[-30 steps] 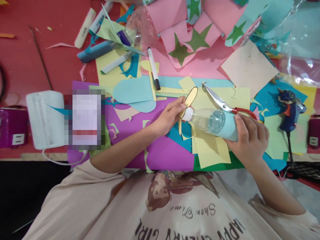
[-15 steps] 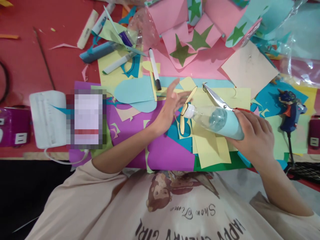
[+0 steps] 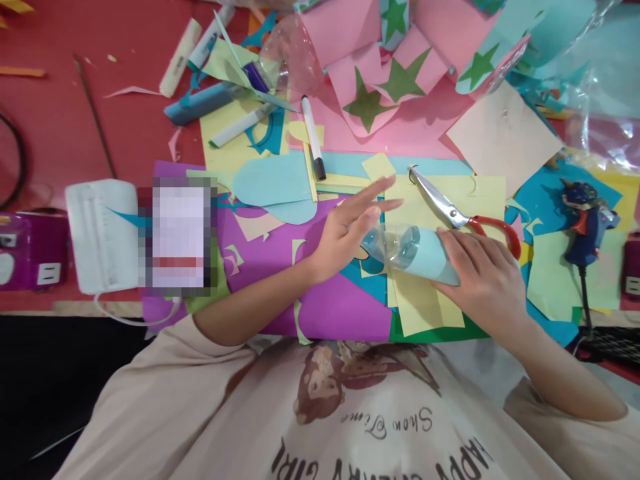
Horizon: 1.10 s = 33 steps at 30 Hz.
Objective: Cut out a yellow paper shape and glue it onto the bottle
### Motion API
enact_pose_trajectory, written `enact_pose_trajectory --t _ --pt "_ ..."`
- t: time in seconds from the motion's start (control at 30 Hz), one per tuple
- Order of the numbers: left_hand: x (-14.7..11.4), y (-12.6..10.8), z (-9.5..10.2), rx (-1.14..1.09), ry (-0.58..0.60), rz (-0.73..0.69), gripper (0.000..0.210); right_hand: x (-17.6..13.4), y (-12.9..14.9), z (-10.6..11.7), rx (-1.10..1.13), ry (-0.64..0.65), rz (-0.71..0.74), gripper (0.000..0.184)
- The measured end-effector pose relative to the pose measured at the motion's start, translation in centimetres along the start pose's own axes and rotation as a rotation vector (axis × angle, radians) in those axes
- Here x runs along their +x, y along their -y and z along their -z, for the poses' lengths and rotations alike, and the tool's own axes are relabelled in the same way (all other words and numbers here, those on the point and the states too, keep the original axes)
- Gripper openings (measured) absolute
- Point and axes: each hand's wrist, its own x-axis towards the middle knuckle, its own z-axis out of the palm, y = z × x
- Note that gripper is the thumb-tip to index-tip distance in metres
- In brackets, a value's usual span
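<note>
A clear plastic bottle [image 3: 403, 248] lies on its side, its lower part wrapped in light blue paper. My right hand [image 3: 483, 277] is closed around the wrapped base end. At the neck end is my left hand [image 3: 343, 233], fingers stretched out and apart; it hides the cap, and I cannot tell whether it touches the bottle. Just beyond the bottle, red-handled scissors [image 3: 453, 213] rest on pale yellow paper [image 3: 480, 190]. Part of a yellow cut-out with a dark outline [image 3: 364, 253] shows below my left hand.
Purple paper [image 3: 270, 287] and scraps cover the near side. A black-capped marker [image 3: 313, 137], several other markers and pink pieces with green stars [image 3: 370, 100] lie farther back. A blue glue gun [image 3: 590, 227] is at the right. A white box [image 3: 103, 237] and a blurred-out phone [image 3: 181, 237] are at the left.
The bottle has shifted left in my right hand, bringing its neck behind my left hand. The yellow cut-out at the cap is now mostly hidden, and the scissors' red handles show more.
</note>
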Motion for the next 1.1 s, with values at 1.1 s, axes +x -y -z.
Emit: enact_pose_trajectory --t 1.1 --pt "1.9 3.0 2.2 -0.13 0.137 0.22 0.094 7.2 -1.0 -3.7 1.084 0.002 -0.383 0.052"
